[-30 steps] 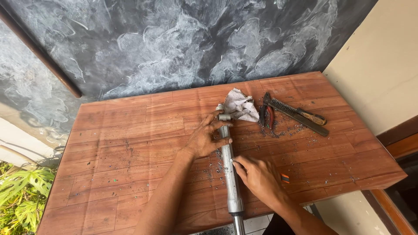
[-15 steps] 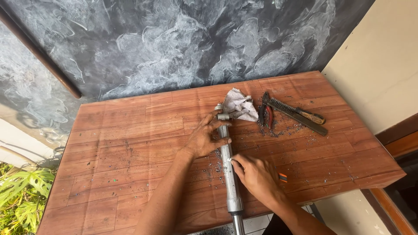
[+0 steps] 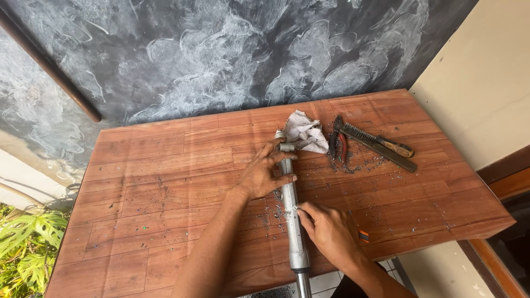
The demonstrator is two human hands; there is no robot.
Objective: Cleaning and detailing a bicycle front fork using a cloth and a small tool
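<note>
Grey metal tube with a narrower rod at its near end [image 3: 291, 218] lies lengthwise on the reddish-brown wooden plank tabletop [image 3: 165, 182], near end hanging past the table's front edge. Left hand [image 3: 264, 174] grips the tube's upper part, fingers wrapped over it, thumb up by the small fitting at the far end. Right hand [image 3: 330, 232] sits just right of the tube mid-length, fingers curled with tips touching its side; cannot tell if it pinches anything. Crumpled white rag [image 3: 305, 132] touches the tube's far end. Red-handled pliers [image 3: 338, 144] and wire brush with wooden handle [image 3: 381, 146] lie right of the rag, dark metal filings [image 3: 359, 164] scattered beneath them. Small orange-and-blue bit [image 3: 363, 236] lies just right of the right hand. Dark grey mottled wall [image 3: 232, 55] behind.
</note>
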